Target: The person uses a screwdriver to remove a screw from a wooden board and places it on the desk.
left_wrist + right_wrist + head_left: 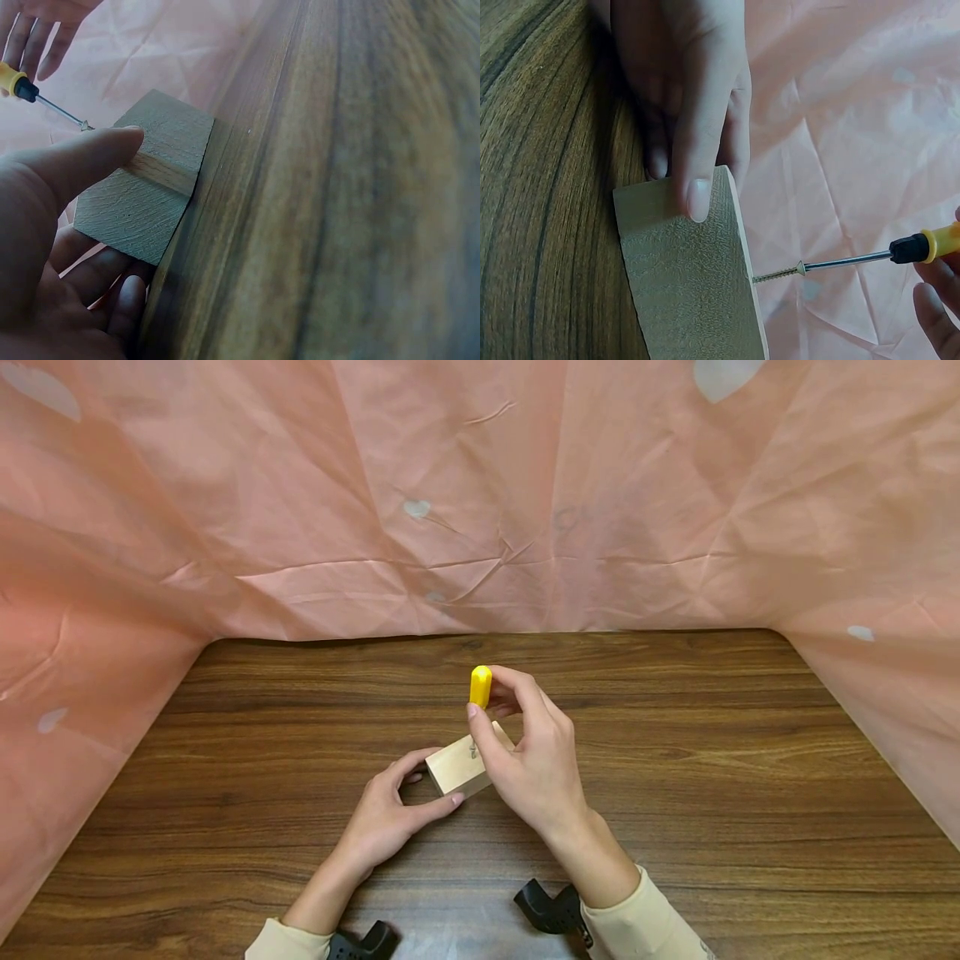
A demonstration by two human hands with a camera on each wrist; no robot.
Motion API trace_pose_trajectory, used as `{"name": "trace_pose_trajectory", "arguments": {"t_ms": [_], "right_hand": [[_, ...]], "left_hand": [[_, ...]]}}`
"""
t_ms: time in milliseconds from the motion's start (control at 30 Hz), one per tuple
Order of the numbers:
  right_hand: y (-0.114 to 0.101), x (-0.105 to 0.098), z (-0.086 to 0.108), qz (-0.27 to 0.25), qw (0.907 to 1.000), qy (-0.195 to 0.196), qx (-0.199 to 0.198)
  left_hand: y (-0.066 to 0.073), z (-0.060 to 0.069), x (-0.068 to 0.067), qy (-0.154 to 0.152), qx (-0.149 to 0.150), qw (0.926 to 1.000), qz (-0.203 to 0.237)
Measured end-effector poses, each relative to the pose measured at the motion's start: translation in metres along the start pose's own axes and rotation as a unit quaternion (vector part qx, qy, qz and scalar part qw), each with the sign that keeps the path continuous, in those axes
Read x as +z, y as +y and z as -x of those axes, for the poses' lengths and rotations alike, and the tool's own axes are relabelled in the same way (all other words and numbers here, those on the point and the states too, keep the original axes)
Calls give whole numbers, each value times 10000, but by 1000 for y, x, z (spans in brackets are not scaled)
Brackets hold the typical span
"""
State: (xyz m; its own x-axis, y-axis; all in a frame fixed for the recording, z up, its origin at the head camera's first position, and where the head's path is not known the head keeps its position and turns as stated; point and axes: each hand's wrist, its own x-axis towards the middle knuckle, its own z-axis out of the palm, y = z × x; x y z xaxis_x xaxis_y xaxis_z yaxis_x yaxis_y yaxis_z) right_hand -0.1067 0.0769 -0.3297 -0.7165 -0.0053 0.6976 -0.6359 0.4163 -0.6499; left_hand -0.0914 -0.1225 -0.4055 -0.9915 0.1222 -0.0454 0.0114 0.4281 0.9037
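A pale wooden block (453, 769) rests on the table, and my left hand (386, 814) holds its left end, thumb on the near side and fingers on the far side. From the block's top face a screw (776, 275) stands out, with much of its thread showing. My right hand (542, 762) pinches the yellow handle of a screwdriver (481, 686) between thumb and fingers. In the right wrist view its metal shaft (847, 261) lines up with the screw, the tip meeting the screw head. The right hand hides part of the block in the head view.
The brown wood-grain table (262, 718) extends around both hands. A pink curtain (480, 485) with pale hearts hangs behind it and along both sides. Black wrist devices (550, 907) sit at the beige sleeves near the front edge.
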Motion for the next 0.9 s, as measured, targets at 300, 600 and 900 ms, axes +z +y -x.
{"name": "trace_pose_trajectory", "arguments": {"t_ms": [300,600,900], "right_hand": [[0,0,-1,79,9999,52,-41],[-1,-1,-1,-46,10000,19,1],[-1,0,-1,-28,10000,72,-7]], "left_hand": [[1,0,0,6,5,10000,-16],[0,0,0,-2,8,10000,-16],[1,1,0,-15,-21,10000,15]]}}
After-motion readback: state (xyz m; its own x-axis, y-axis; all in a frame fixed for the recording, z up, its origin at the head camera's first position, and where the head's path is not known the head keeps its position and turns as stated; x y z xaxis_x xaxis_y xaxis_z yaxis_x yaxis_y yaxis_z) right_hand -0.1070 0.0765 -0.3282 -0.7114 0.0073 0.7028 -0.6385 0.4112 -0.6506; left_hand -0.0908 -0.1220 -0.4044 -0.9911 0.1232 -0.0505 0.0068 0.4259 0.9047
